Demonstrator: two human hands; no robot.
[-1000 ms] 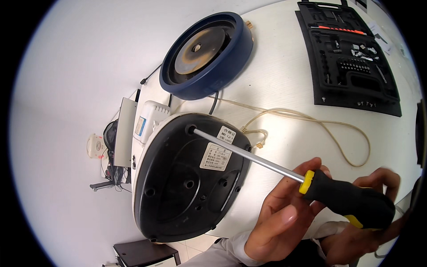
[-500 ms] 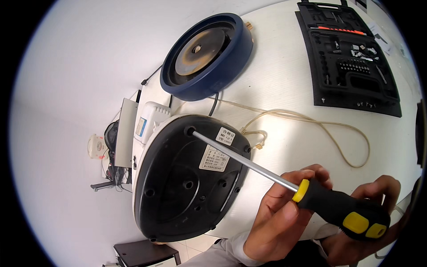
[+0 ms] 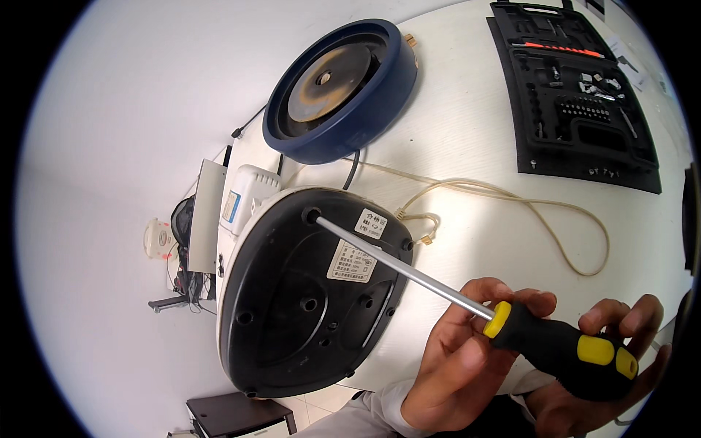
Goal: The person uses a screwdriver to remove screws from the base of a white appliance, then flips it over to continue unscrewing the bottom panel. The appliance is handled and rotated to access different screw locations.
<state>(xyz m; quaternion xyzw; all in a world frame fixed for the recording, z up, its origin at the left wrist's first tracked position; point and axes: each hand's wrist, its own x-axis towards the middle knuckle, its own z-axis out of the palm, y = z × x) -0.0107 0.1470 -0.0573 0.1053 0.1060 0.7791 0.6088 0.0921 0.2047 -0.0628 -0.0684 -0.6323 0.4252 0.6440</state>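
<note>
A long screwdriver (image 3: 409, 274) with a silver shaft and a black and yellow handle slants across the view. Its tip sits inside a recessed hole at the upper left of a black appliance base (image 3: 281, 292), which lies underside up with two labels on it. My left hand (image 3: 456, 365) is closed round the screwdriver by the yellow collar, thumb in front. Around the handle's butt end, my right hand (image 3: 569, 409) has its fingers spread and lifted off the grip, the palm partly hidden behind the handle.
A round blue appliance part with a scorched metal plate (image 3: 343, 87) stands at the back. Far right lies an open black tool case (image 3: 584, 131) with bits and small loose screws. A beige power cord (image 3: 504, 193) loops across the white table (image 3: 460, 109).
The screwdriver handle has rotated, its yellow patches shifting upward. My right hand's fingers have opened further from the grip, while the tip stays in the same hole.
</note>
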